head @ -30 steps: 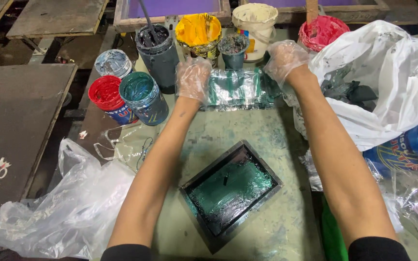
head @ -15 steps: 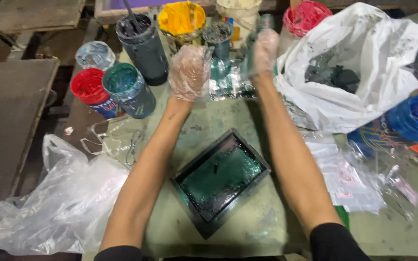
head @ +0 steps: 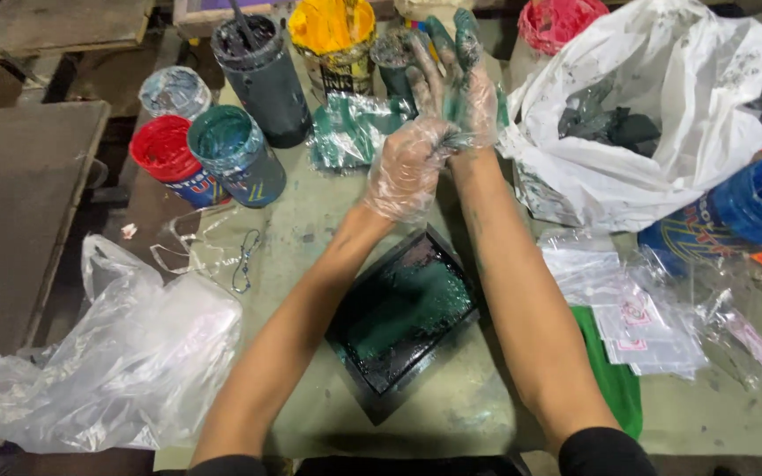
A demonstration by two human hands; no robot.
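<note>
Pinching the cuff of the stained plastic glove (head: 462, 84) on the splayed right hand (head: 459, 75), the left hand (head: 407, 167) risks flicking green ink toward the white bag (head: 663, 106) or tearing the film.

Single head-worn view, steeply down and close over the worktable (head: 310, 229), forearms entering from below.

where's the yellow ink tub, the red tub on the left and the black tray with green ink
yellow ink tub (head: 330, 26), head view, on the yellow ink at its open top
red tub (head: 162, 147), head view, on the red ink surface
black tray (head: 401, 317), head view, on its green-smeared floor
</note>
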